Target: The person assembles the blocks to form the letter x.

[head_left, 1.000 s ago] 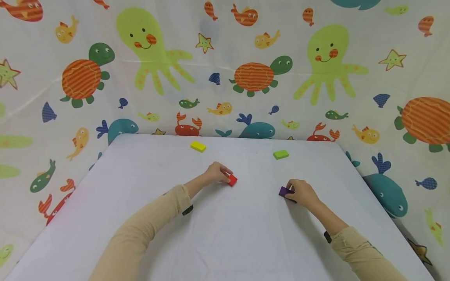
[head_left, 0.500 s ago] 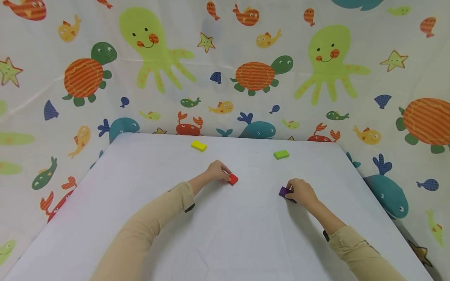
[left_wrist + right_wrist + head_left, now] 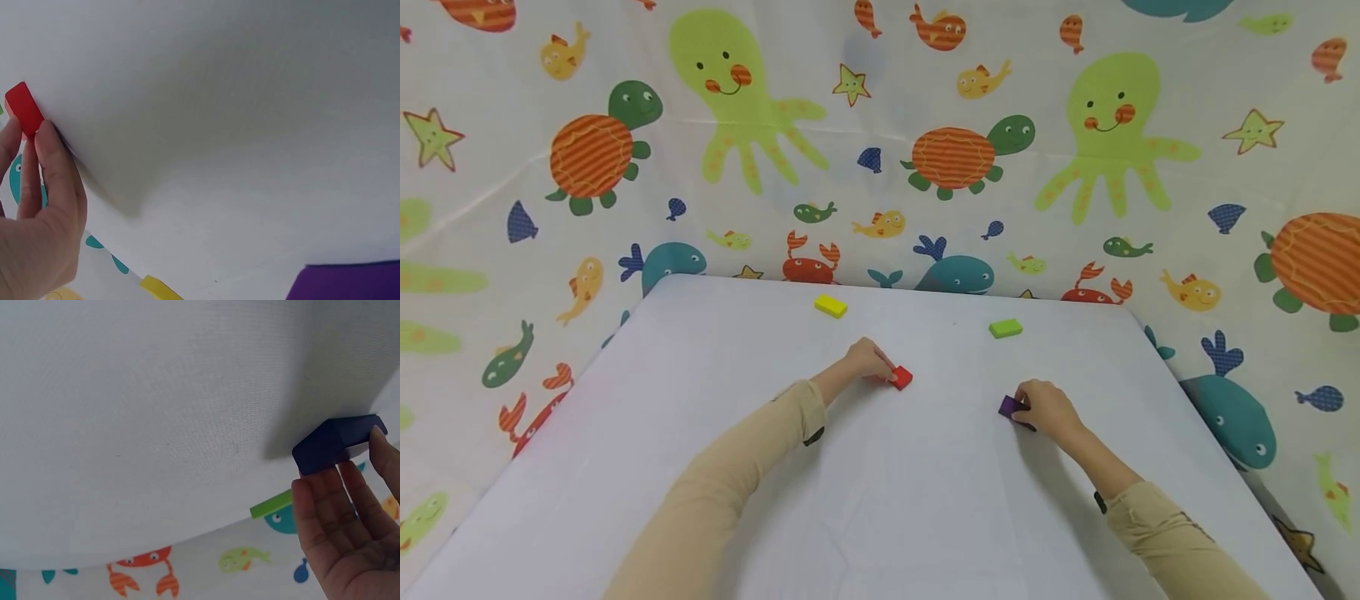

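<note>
My left hand point(image 3: 868, 358) pinches a small red block point(image 3: 902, 377) near the middle of the white table. The left wrist view shows that red block point(image 3: 25, 110) between the thumb and fingers of the left hand point(image 3: 47, 219). Farther right and a little nearer, my right hand point(image 3: 1049, 410) holds a dark purple block point(image 3: 1009, 407) by its edges. In the right wrist view the block point(image 3: 322, 447) looks dark blue, with the thumb on one side and fingertips under the other; part of it is covered by the right hand point(image 3: 350, 544).
A yellow block point(image 3: 831, 306) lies toward the back of the white table point(image 3: 887, 500). Farther right lies a light green block point(image 3: 1006, 328). Cloth printed with sea animals point(image 3: 850, 142) hangs behind the table. A large purple shape point(image 3: 350, 282), unclear what, fills the left wrist view's lower right corner.
The head view has shifted slightly, so the scene sits a little farther right. The left fingers look slightly straighter on the red block. The right hand keeps its hold on the purple block.
</note>
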A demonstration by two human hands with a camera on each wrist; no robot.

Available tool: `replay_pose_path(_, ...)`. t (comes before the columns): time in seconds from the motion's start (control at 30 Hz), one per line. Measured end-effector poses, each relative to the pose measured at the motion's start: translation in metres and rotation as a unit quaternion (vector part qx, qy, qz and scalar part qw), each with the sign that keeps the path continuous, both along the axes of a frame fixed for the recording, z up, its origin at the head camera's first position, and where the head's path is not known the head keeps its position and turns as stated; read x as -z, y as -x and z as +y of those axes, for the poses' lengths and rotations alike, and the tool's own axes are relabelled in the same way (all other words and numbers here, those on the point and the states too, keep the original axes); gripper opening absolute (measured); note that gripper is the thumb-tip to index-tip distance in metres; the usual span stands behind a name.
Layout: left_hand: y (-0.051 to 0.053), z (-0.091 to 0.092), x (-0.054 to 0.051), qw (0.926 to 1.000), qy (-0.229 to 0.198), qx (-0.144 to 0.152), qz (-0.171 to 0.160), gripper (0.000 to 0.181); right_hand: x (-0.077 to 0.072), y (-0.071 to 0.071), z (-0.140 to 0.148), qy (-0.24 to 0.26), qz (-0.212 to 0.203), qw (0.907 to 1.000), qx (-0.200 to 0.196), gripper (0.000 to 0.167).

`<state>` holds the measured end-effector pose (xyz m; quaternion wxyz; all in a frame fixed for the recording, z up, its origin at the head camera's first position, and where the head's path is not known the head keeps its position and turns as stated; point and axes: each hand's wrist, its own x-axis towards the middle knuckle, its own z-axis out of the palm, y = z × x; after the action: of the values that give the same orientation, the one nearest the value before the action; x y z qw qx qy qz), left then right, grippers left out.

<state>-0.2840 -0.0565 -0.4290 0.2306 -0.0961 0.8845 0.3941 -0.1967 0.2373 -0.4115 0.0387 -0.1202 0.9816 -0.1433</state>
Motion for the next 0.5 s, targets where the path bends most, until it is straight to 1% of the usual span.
replay_pose_path(0.2,0.0001,0.0002,-0.0001,1.0,-0.002,0.006,0.004,0.022,0.0028,0.0013,0.0005,-0.006,0.007,0.9999,-0.012,0.019)
replay_pose_path(0.4,-0.004,0.0014,-0.0037,0.9997,-0.014,-0.004,0.017,0.021,0.0027,0.0054,0.0024,-0.003,-0.002,0.9996,-0.026,0.018)
replay_pose_path(0.5,-0.0056,0.002,-0.0051,0.9998,-0.006,-0.006,0.017,0.024,0.0042,0.0057,0.0045,-0.014,-0.008,0.9993,-0.033,0.018)
